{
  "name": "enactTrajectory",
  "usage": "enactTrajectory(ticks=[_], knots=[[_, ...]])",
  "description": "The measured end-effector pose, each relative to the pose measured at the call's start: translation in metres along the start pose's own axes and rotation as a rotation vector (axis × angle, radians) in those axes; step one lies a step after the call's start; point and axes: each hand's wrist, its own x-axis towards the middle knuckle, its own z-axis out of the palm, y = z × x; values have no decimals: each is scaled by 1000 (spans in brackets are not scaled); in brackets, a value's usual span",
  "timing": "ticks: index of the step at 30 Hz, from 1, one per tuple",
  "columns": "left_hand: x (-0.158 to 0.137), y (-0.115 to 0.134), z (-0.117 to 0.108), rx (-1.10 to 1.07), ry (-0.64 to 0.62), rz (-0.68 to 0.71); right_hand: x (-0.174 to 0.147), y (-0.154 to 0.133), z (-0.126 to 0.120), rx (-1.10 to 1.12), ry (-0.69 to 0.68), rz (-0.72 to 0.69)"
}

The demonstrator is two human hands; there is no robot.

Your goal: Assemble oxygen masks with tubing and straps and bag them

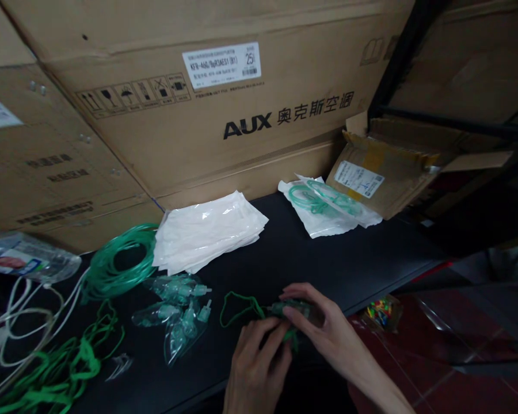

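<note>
My right hand (317, 319) is wrapped round a translucent green oxygen mask (278, 309) near the front edge of the black table. Up against its lower side is my left hand (256, 362), fingers bent in on the mask and its strap; the exact grip is hidden behind the knuckles. A green elastic strap (240, 296) loops out leftward from the mask. To the left lie several more clear green masks (183, 313) in a pile. Beyond them sits a coil of green tubing (120, 257). Loose green straps (80, 359) and thin metal strips (120, 366) are farther left.
White pouches (211, 230) are stacked at the table's back. Packed tubing sets (323, 204) lie right of them, by an opened carton (380, 167). A large AUX box (242, 149) stands behind. A plastic bottle (30, 257) and white cords (26, 322) are at left.
</note>
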Motion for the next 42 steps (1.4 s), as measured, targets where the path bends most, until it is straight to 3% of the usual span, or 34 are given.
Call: enactTrajectory(ticks=[6,11,15,23,28,32,34,37,42], knots=[[10,-8,-41,28,77,-170,3,-5,0,-58,-34,23],[26,-24,-65,69,-44,-95,1,-1,-1,-79,-51,10],[32,-20,-63,51,-101,-45,-2,-1,-4,-127,-63,-22],[17,-13,-56,20,-142,-145,-5,0,-12,-167,-13,-29],[0,-27,-40,111,-275,-159,-3,1,-10,-176,-9,-49],[1,-36,-36,57,-226,-147,-1,2,-8,-149,30,-49],[7,-32,-42,-13,-181,-208,1,3,-7,-124,55,-47],[19,-19,-54,-165,-149,-419,4,6,-4,-97,78,-49],[31,-4,-58,-566,-8,-714,-3,6,3,-69,81,-60]])
